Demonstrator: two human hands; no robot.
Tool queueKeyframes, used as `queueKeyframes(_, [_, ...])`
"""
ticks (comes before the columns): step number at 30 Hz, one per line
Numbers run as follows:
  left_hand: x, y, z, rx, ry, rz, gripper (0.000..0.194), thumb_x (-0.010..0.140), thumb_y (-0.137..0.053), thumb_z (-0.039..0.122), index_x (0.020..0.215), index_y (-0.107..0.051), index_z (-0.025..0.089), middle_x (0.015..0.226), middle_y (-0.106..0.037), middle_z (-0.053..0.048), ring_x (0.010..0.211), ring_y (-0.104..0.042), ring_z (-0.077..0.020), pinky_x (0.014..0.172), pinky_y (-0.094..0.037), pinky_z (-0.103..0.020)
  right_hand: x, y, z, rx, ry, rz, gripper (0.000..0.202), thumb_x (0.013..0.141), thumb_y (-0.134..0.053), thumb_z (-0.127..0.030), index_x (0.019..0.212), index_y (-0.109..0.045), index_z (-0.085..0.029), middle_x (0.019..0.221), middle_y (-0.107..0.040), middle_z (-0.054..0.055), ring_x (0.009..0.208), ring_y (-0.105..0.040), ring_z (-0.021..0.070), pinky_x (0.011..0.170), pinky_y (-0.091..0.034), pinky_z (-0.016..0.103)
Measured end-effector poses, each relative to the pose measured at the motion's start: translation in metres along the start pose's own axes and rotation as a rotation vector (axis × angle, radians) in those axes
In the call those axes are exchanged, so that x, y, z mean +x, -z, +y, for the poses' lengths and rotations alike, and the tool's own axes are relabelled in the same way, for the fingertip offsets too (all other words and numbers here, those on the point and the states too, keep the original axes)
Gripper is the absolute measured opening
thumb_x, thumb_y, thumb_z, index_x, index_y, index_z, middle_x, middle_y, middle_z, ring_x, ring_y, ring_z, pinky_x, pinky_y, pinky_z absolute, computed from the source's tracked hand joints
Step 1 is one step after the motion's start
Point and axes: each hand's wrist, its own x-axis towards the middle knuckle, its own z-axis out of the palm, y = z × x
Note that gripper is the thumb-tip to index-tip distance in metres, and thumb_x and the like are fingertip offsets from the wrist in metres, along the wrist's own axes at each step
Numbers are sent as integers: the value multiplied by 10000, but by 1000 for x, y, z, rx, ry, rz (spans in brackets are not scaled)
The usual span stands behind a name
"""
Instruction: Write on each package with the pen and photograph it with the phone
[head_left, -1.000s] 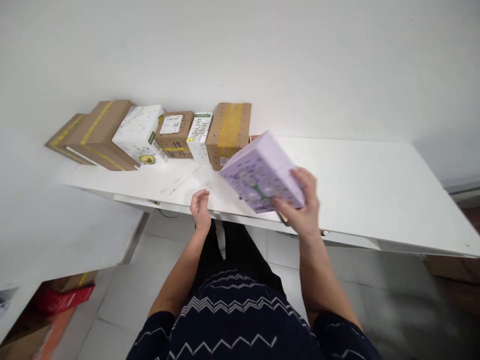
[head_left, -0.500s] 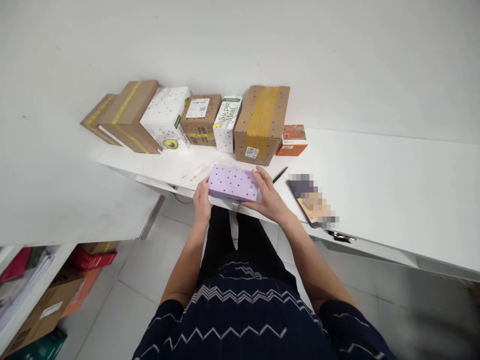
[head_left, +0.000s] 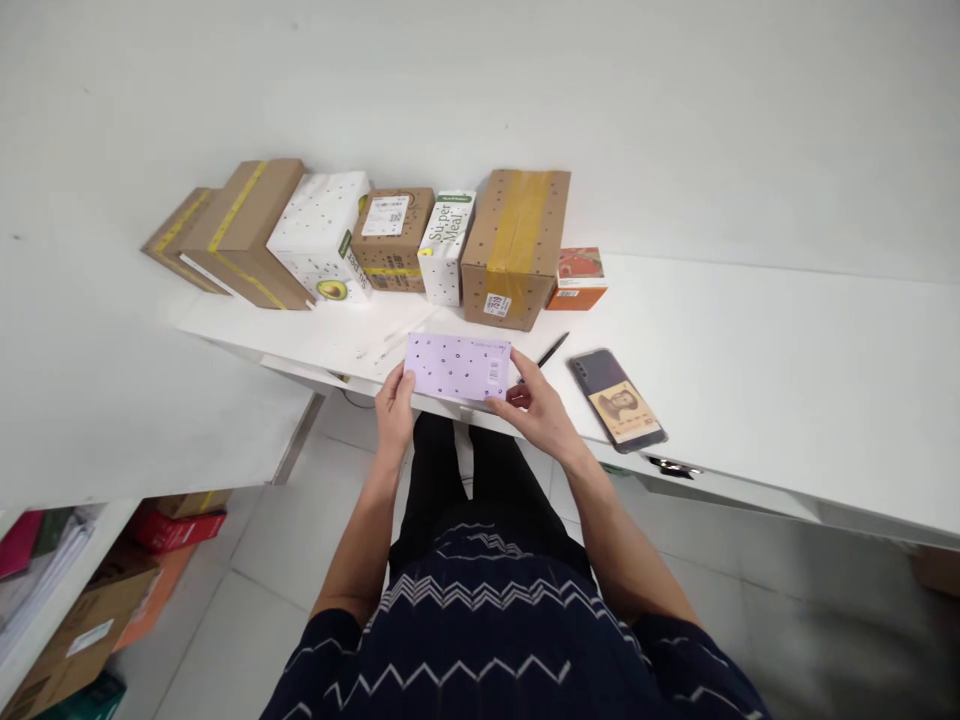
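Between my two hands is a lilac box point(head_left: 456, 366) with small dark spots and a barcode label near its right end. My left hand point(head_left: 394, 402) grips its left end, thumb on the near corner. Around the right end, my right hand point(head_left: 537, 404) has its thumb at the lower corner and a fingertip at the upper one. The box is held over the table's front edge, its broad face toward me. A black pen point(head_left: 553, 348) lies just beyond my right hand, and a phone point(head_left: 619, 402) with a picture on its back lies further right.
Along the wall stand several boxes: brown cartons point(head_left: 244, 230) with yellow tape, white spotted boxes point(head_left: 319, 225), a large taped carton point(head_left: 517, 245) and a small orange box point(head_left: 579, 280). The white table point(head_left: 780, 370) stretches right. Shelves point(head_left: 124, 515) with more boxes are at lower left.
The lilac box has been tipped so that its broad face now turns more fully toward me and its front side no longer shows. Both hands have stayed on its ends.
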Motion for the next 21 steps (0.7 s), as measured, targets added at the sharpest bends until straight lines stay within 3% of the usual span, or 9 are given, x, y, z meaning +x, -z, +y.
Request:
queueKeyframes(3, [-6, 7, -10, -97, -45, -12, 365, 839, -689, 353, 1190, -720, 256, 1254, -711, -66, 1229, -626, -268, 1097, -463, -454, 1, 0, 0, 8, 67, -21, 759, 868, -661, -448, 1548, -341, -339, 1556, -421, 111, 924, -651, 195, 877, -603, 442])
queueKeyframes(6, [-18, 12, -22, -126, -39, 3, 340, 802, -687, 301, 1135, -732, 254, 1222, -719, -56, 1218, -631, -260, 1087, -469, -443, -5, -4, 7, 58, 37, -44, 702, 886, -647, -452, 1514, -362, -319, 1528, -455, 109, 1075, -659, 231, 1013, -539, 492])
queueKeyframes(11, [-39, 11, -33, -179, 54, 45, 326, 897, -603, 484, 1064, -737, 238, 1228, -708, -79, 1181, -644, -234, 1006, -524, -387, -23, -13, 20, 107, -41, -18, 595, 908, -616, -519, 1421, -422, -288, 1516, -471, 128, 1278, -587, 288, 1083, -472, 543])
queueKeyframes(17, [-34, 10, -26, -50, 142, 81, 421, 897, -590, 599, 1013, -708, 213, 1131, -712, -102, 1031, -685, -226, 808, -599, -340, -20, -16, 18, 65, -140, 68, 527, 952, -502, -572, 1340, -522, -216, 1287, -658, 145, 1086, -673, 274, 922, -565, 485])
queueKeyframes(21, [-26, 12, -17, -24, 241, 20, 415, 841, -663, 594, 971, -676, 200, 1022, -710, -90, 899, -706, -220, 685, -605, -319, -8, -21, 18, -12, -119, 169, 546, 936, -475, -604, 1263, -614, -190, 1270, -657, 162, 992, -678, 262, 863, -579, 450])
